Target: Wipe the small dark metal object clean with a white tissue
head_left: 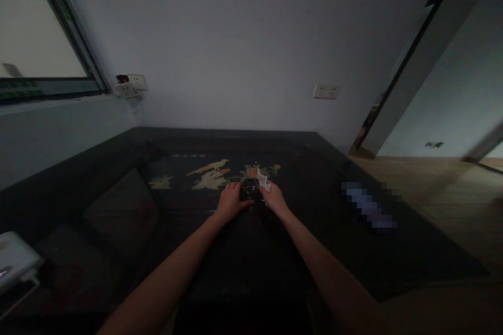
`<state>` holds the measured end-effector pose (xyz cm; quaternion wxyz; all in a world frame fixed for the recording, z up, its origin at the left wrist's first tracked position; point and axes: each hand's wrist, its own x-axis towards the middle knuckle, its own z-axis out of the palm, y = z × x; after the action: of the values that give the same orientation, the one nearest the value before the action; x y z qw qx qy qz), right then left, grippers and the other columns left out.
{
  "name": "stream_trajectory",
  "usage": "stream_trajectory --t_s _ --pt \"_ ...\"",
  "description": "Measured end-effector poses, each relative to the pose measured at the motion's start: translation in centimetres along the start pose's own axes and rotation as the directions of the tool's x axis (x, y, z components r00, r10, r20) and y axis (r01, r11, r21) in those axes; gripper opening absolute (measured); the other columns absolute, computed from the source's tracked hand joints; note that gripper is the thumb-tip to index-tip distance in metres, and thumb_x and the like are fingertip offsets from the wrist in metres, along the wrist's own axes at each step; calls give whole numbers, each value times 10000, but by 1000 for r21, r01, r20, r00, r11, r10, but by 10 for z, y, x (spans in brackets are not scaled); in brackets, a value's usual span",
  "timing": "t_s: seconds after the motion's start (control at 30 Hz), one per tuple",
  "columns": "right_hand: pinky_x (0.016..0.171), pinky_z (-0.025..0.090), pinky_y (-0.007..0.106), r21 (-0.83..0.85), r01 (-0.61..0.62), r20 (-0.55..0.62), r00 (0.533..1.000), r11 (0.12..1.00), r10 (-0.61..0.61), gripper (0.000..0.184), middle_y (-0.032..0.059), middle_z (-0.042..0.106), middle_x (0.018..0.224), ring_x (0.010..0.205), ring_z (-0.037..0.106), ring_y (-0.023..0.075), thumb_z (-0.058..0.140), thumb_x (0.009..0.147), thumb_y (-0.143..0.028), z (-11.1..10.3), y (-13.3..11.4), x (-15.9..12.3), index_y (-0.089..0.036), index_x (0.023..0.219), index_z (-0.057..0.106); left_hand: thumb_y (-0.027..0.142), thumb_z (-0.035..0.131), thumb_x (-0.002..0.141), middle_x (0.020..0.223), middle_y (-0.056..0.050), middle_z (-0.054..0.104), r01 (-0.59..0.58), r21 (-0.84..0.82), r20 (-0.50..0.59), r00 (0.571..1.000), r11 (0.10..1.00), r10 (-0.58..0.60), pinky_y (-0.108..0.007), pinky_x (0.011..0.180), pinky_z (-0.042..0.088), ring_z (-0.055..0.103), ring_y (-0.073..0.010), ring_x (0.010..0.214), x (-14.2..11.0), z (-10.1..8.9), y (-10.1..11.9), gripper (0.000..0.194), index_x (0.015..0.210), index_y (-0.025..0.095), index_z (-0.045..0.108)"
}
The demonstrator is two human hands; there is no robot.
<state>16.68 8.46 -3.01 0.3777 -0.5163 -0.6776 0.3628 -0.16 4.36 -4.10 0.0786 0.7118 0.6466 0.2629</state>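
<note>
In the head view, a small dark, glossy round object sits between my two hands over the dark table; its exact kind is too dim to tell. My left hand grips it from the left, thumb along the near side. On the other side, my right hand pinches a crumpled white tissue against or close to the object's right edge. The fingertips of my right hand are partly hidden behind the tissue. Behind the hands lies a bird-and-flower picture on the tabletop.
The dark glossy table reaches back to the wall. A blurred-out bluish item lies to the right. At the left edge stands a white box-like object. Wall sockets and a plugged-in adapter are at the back.
</note>
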Motion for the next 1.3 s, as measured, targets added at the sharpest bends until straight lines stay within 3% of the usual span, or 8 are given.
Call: stream_trajectory --t_s 0.2,0.3,0.4,0.53,0.7,0.87,1.13,1.3 --pt "826 513 300 267 -25 22 1000 963 20 327 107 726 1046 940 687 202 547 781 -190 9 8 1 -124 1092 620 326 791 655 1205 -167 624 30 -231 -28 999 972 -37 -429 977 424 556 -330 1150 0 -5 -1 675 1240 135 513" --pt "830 523 316 444 -9 -18 1000 896 19 368 103 727 1050 943 691 213 603 734 -246 11 6 0 -127 1082 628 274 801 639 1143 -138 663 60 -491 -15 997 869 -78 -435 974 436 598 -314 1109 1 -4 -2 741 1289 172 462" --pt "831 533 341 571 38 -68 998 820 1 432 98 729 1045 945 693 233 653 693 -322 11 2 -2 -136 1083 637 257 810 628 1108 -108 683 87 -797 43 995 598 -88 -446 1000 428 625 -291 1083 1 1 5 878 1380 219 359" --pt "823 535 346 564 124 -124 990 816 -65 437 85 728 1039 954 684 239 658 691 -336 10 -4 -4 -158 1089 651 253 796 677 1286 -99 595 136 -989 134 990 56 -30 -433 1007 436 602 -257 1135 -4 2 25 1030 1479 344 157" --pt "740 537 318 565 122 -95 992 816 -82 404 59 741 941 869 689 223 647 703 -365 6 -5 -3 -168 1055 679 433 644 832 1246 -88 609 243 -935 281 953 -259 -118 -446 958 474 652 -235 1033 -9 -6 35 709 1433 407 268" --pt "769 519 315 571 121 -25 991 812 -130 365 64 734 995 886 677 216 641 708 -346 -5 -12 -2 -167 1023 690 427 503 918 1139 -106 656 244 -898 342 911 -366 -232 -446 929 495 685 -238 942 -4 -9 27 513 1400 320 363" --pt "567 516 277 460 199 -245 965 865 -91 329 32 708 877 694 656 192 616 675 -289 -34 -13 5 -206 994 603 412 427 945 1122 -154 662 258 -860 390 889 -441 -240 -416 927 514 663 -270 1025 -1 -9 17 400 1237 155 521" --pt "740 523 335 240 329 -307 918 913 -250 295 80 722 979 877 666 233 625 690 -250 -36 -7 6 -183 973 675 338 472 932 1074 -132 670 203 -854 381 871 -479 -309 -383 917 529 653 -259 1039 2 -8 15 303 1144 144 566"
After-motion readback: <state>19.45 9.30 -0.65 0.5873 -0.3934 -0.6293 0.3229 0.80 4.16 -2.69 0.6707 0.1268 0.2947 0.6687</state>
